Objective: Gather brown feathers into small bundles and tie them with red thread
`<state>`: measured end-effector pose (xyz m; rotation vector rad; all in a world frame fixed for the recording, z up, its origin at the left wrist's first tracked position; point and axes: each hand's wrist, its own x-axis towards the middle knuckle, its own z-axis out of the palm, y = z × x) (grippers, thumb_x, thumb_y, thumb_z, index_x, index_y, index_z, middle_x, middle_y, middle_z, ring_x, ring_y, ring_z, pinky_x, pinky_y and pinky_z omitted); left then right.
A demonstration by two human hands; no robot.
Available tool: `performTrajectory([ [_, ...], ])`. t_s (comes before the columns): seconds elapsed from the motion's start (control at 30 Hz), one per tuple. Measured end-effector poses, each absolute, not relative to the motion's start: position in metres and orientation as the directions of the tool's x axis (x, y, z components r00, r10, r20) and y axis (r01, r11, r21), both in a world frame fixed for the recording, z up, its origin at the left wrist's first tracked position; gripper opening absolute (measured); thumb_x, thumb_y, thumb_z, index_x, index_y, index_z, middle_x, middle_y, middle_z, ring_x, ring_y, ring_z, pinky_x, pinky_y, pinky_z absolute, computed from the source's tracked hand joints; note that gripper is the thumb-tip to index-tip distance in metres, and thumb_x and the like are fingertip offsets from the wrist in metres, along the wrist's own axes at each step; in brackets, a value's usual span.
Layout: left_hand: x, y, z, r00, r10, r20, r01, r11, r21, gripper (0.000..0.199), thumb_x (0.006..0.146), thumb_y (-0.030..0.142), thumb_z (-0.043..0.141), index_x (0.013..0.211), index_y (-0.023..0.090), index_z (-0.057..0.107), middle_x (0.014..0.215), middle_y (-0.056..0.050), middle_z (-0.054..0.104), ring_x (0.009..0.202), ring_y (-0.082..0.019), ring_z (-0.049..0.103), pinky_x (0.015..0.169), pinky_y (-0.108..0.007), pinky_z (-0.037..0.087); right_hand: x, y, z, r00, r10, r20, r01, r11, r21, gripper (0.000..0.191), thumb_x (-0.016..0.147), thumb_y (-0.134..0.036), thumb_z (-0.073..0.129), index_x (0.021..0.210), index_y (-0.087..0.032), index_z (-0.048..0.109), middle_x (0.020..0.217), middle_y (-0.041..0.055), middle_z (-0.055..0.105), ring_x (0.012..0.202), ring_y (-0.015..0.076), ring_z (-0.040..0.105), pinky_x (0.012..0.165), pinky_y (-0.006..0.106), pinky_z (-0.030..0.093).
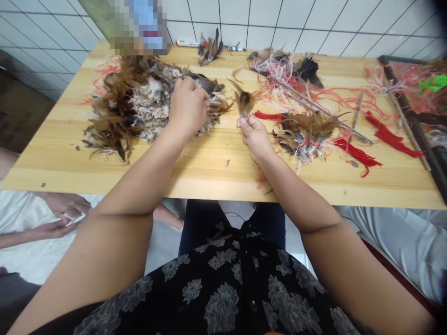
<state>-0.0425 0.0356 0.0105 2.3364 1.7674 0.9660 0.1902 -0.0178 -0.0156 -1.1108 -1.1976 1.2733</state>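
Note:
My left hand (188, 104) reaches onto a large heap of brown and grey feathers (146, 104). Its fingers curl down into the heap's right part, and their tips and whatever they pinch are hidden. Upright between the fingertips of my right hand (256, 137) is a small brown feather tuft (245, 102), its pale base pinched. Close to the right of that hand lies a brown feather bundle (309, 132) with pale quill ends and red ties.
Red and white strings (272, 70) tangle at the back. Thin metal rods (324, 109), red thread bundles (393, 135) and a dark frame (412, 111) lie rightward. Markers (188, 43) rest by the tiled wall. Another person's hands (66, 214) are at lower left.

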Motion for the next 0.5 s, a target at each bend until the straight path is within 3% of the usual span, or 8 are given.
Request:
performTrajectory([
  [0.07,-0.033,0.034,0.023,0.162,0.936,0.311,0.891,-0.275,0.361,0.025,0.120,0.052,0.067,0.111,0.033,0.079,0.132,-0.011,0.072,0.140,-0.040,0.046,0.124,-0.055,0.042,0.188,-0.018,-0.016,-0.002,1.000,-0.001,-0.130,-0.001,-0.992,0.049,0.110,-0.050,0.083,0.083,-0.023,0.051,0.091,-0.0003,0.065,0.086,0.0109,0.060,0.074,0.021,0.049],
  [0.2,-0.013,0.035,0.035,0.156,0.972,0.174,0.940,-0.200,0.276,0.023,0.116,0.033,0.063,0.118,0.023,0.083,0.147,-0.017,0.069,0.144,-0.039,0.043,0.133,-0.056,0.037,0.185,-0.016,-0.016,0.023,0.999,-0.024,-0.169,-0.019,-0.985,0.045,0.111,-0.043,0.082,0.083,-0.023,0.053,0.090,-0.0008,0.065,0.085,0.0103,0.060,0.075,0.021,0.048],
  [0.37,-0.009,0.045,0.028,0.109,0.972,0.208,0.882,-0.191,0.430,0.034,0.117,0.048,0.073,0.089,0.029,0.068,0.116,-0.011,0.067,0.137,-0.035,0.041,0.137,-0.051,0.028,0.182,-0.014,-0.016,0.050,0.998,-0.036,-0.156,-0.028,-0.987,0.047,0.109,-0.050,0.083,0.082,-0.023,0.055,0.088,-0.0011,0.066,0.086,0.0114,0.061,0.077,0.022,0.050],
  [0.5,-0.023,0.040,0.030,0.042,0.966,0.256,0.822,-0.179,0.540,0.037,0.104,0.026,0.088,0.080,0.028,0.060,0.096,-0.004,0.062,0.116,-0.031,0.056,0.123,-0.048,0.042,0.182,-0.018,-0.015,0.044,0.999,-0.004,-0.150,0.003,-0.989,0.053,0.103,-0.062,0.087,0.081,-0.023,0.059,0.085,-0.0007,0.067,0.092,0.0142,0.064,0.084,0.025,0.054],
])
